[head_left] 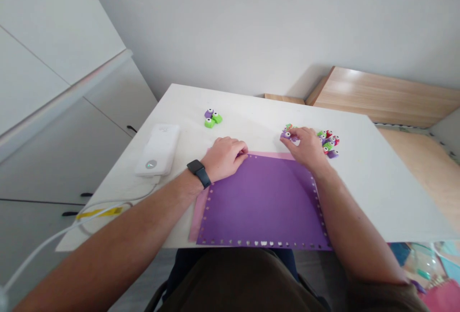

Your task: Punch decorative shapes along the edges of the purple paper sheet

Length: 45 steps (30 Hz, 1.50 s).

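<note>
The head-worn view looks forward (and down) across the table (pixel 373 182).

Pink sheet (pixel 198 216) mostly unseen

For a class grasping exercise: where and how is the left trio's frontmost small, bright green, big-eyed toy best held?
Pinch the frontmost toy by its green body, below the eye, probably from near left: the purple toy and other green toy crowd its far and right sides.
</note>
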Each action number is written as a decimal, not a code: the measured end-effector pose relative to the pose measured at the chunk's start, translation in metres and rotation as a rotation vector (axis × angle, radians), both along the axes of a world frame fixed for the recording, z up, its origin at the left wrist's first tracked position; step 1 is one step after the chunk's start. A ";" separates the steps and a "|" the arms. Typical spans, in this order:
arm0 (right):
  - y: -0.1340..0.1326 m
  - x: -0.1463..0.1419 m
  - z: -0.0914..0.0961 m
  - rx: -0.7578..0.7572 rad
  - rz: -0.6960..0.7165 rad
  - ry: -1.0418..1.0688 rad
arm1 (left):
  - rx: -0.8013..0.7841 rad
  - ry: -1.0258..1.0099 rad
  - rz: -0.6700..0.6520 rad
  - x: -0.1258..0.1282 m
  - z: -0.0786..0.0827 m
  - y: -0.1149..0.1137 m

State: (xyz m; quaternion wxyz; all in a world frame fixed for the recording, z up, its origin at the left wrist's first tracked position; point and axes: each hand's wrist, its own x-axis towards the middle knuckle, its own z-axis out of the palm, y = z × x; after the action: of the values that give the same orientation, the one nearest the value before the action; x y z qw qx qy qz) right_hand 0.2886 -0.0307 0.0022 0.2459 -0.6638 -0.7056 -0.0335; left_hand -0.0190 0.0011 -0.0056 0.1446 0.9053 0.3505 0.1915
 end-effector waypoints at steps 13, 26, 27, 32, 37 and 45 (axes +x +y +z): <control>-0.071 0.068 0.025 -0.317 -0.305 -0.193 | -0.001 0.024 0.006 0.002 0.002 -0.001; -0.079 0.065 0.010 -0.117 -0.452 -0.154 | -0.010 0.021 0.007 0.002 0.001 0.000; -0.078 0.060 0.012 -0.095 -0.381 -0.142 | -0.009 0.021 0.006 0.002 0.001 0.000; -0.058 0.031 0.012 -0.212 -0.036 -0.068 | 0.009 0.023 -0.003 0.002 0.000 0.001; -0.022 0.018 0.002 -0.299 0.025 0.004 | 0.004 0.029 -0.003 0.003 0.000 0.001; 0.003 0.025 0.003 -0.287 -0.032 0.161 | 0.004 0.038 -0.004 0.003 0.001 0.000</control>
State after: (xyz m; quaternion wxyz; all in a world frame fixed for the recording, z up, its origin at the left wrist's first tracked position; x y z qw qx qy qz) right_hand 0.3136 -0.0282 0.0051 0.2036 -0.7039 -0.6704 0.1171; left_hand -0.0162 0.0012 -0.0042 0.1367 0.9096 0.3512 0.1747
